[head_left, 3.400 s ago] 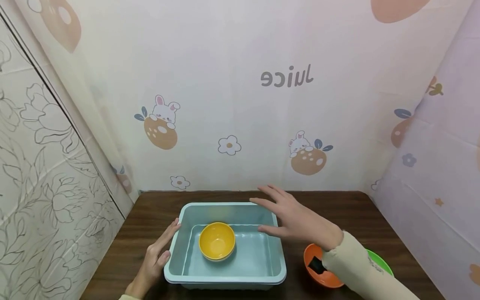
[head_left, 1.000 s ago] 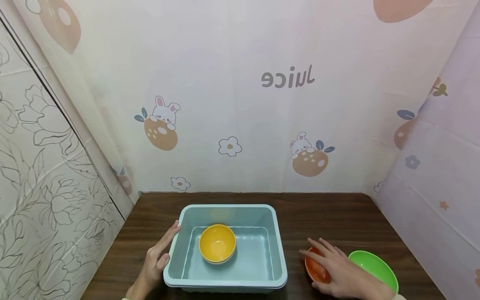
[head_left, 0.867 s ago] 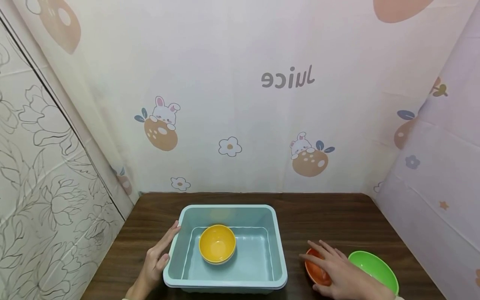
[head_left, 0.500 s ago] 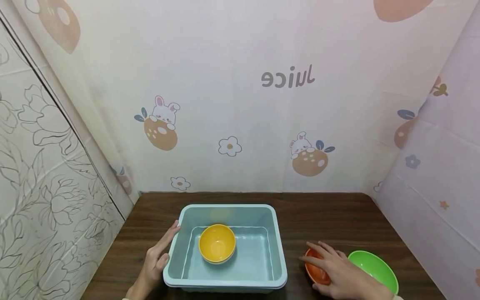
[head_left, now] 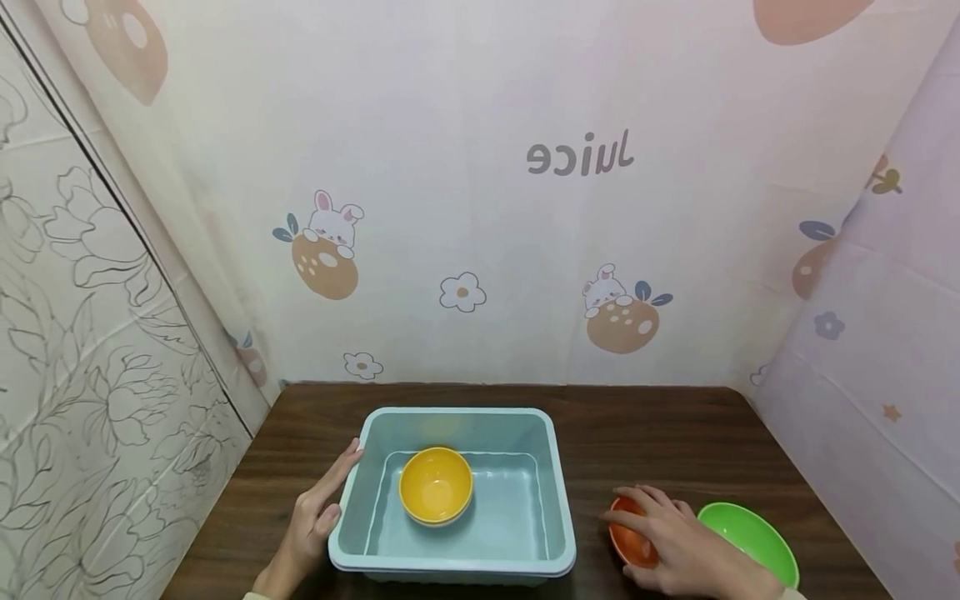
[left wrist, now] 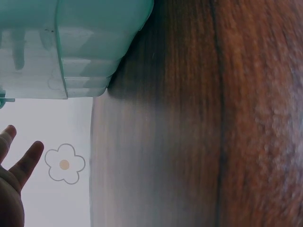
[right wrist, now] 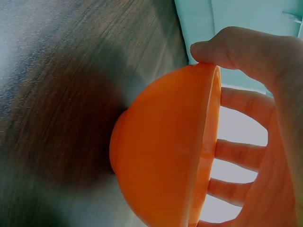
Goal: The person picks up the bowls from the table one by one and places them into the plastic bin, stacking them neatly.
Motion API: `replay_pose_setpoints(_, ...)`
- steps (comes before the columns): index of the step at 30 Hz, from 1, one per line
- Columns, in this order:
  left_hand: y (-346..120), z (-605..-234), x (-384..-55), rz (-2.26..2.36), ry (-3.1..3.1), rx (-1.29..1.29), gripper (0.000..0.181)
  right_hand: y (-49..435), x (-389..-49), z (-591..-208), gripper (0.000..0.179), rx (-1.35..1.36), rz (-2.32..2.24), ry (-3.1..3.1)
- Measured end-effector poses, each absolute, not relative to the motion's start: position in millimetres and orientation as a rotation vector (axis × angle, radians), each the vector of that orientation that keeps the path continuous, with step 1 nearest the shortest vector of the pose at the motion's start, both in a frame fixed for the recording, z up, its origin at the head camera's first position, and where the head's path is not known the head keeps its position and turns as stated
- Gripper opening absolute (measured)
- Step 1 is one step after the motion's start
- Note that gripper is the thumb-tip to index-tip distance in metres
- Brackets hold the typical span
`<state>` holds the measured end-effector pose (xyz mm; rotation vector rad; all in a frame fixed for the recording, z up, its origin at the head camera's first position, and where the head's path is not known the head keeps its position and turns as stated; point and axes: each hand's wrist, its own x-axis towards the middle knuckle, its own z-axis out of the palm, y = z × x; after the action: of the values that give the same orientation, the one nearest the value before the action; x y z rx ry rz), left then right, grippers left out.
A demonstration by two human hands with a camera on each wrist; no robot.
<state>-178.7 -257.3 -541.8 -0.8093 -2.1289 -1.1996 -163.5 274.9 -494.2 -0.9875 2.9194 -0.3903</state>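
A light blue plastic basin (head_left: 510, 566) stands on the table, with a yellow bowl (head_left: 437, 486) sitting inside it, left of its middle. My left hand (head_left: 309, 517) rests with straight fingers along the basin's left rim. To the right of the basin, my right hand (head_left: 671, 542) reaches over an orange bowl (head_left: 628, 542) from above. In the right wrist view, the thumb (right wrist: 227, 46) lies on the bowl's rim and the other fingers are spread across at the rim. The orange bowl's foot is down at the tabletop.
A green bowl (head_left: 757, 537) stands right of the orange bowl, partly behind my right hand. Dark wood table (head_left: 645, 417) surrounds the basin. A patterned cloth (head_left: 465, 208) hangs at the table's back edge, with more cloth at both sides.
My right hand has moved from above the basin's right side to the orange bowl. Over the last second its fingers have lowered slightly at the bowl. My left hand has stayed on the basin.
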Motion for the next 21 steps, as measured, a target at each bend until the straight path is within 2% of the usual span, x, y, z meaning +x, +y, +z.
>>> replay_pose_setpoints(7,-257.7,-542.1,-179.3,-1.194,-2.135,-0.808,0.054,271.3,-168.3,-489.3,0.054,-1.094,-0.351,3.012)
replay_pose_setpoints(21,-258.1,-542.0,-178.0,-1.196,-2.151,-0.796,0.053,268.5,-184.9,-460.4,0.052,-1.064,-0.27,3.065)
